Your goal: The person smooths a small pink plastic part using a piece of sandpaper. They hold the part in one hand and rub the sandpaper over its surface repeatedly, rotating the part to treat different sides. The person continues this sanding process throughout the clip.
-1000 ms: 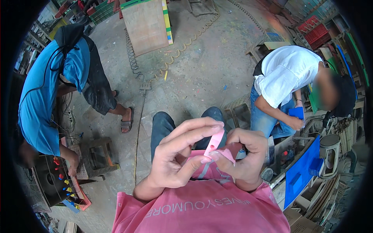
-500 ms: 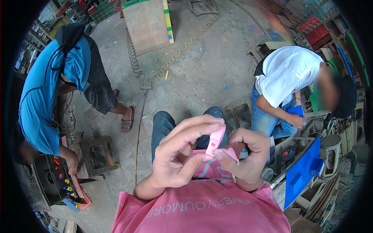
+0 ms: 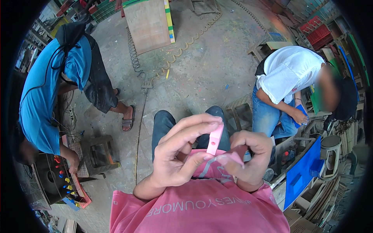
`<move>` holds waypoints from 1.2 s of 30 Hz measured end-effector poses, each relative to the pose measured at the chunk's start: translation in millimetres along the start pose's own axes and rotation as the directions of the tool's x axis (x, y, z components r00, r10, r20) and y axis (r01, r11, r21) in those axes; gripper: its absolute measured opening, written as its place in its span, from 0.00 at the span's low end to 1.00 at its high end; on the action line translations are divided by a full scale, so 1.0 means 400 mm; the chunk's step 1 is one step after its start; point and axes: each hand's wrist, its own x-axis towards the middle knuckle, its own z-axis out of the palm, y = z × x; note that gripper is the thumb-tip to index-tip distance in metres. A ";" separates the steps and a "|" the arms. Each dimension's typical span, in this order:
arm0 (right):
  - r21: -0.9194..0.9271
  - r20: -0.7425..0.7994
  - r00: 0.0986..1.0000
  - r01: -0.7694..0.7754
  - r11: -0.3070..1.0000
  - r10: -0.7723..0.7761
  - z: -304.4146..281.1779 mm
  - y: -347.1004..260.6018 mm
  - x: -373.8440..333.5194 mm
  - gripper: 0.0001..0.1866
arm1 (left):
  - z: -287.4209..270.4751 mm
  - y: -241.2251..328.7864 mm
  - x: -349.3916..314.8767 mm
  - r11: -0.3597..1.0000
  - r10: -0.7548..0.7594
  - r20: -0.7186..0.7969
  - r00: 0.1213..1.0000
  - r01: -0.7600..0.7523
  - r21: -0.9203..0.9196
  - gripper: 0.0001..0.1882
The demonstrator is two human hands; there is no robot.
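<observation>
My left hand [image 3: 173,157] pinches a small pink block [image 3: 215,141] between fingertips and thumb, in front of my chest. The block stands almost upright, and a small round hole shows in its narrow face. In my right hand [image 3: 254,157], closed just beside it, is a bent piece of sandpaper [image 3: 235,157], pink on one face and brownish on the other. Motion blurs the right thumb and the sandpaper. The sandpaper lies close to the block's lower end; I cannot tell whether they touch.
A co-worker in blue [image 3: 48,89] bends over a dark box [image 3: 48,180] at left. Another in white [image 3: 291,73] sits at right, holding a blue piece [image 3: 301,112]. A blue board [image 3: 299,182] lies near my right elbow. A coiled hose [image 3: 186,46] crosses the floor ahead.
My right hand and the sandpaper have shifted slightly right and down along the pink block. The block has turned a little in my left hand. The right co-worker's blue piece has tilted.
</observation>
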 end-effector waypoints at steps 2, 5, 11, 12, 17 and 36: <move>0.003 -0.032 0.999 0.010 1.000 -0.010 -0.002 0.005 0.005 0.16 | 0.002 0.001 -0.001 1.000 -0.008 -0.001 1.000 0.008 0.016 0.23; -0.016 -0.011 1.000 -0.017 1.000 0.017 -0.002 0.015 0.008 0.16 | 0.002 0.004 -0.001 1.000 -0.003 -0.006 1.000 0.004 0.026 0.23; 0.168 -0.089 0.995 -0.029 0.985 0.044 -0.001 0.025 -0.017 0.15 | 0.000 -0.013 -0.001 0.989 0.009 0.018 1.000 -0.006 -0.150 0.26; 0.254 -0.144 0.988 -0.019 0.967 0.057 -0.002 0.039 -0.021 0.15 | -0.002 -0.012 -0.004 0.985 -0.008 0.026 1.000 0.012 -0.170 0.26; 0.151 -0.139 0.987 0.106 0.983 -0.085 0.016 0.026 0.005 0.26 | -0.006 -0.016 -0.005 0.951 -0.068 0.070 0.995 0.086 -0.298 0.26; 0.096 -0.055 0.991 0.123 0.988 -0.118 -0.005 0.037 -0.016 0.32 | -0.009 -0.088 0.000 0.979 0.185 0.141 0.973 -0.169 -0.118 0.17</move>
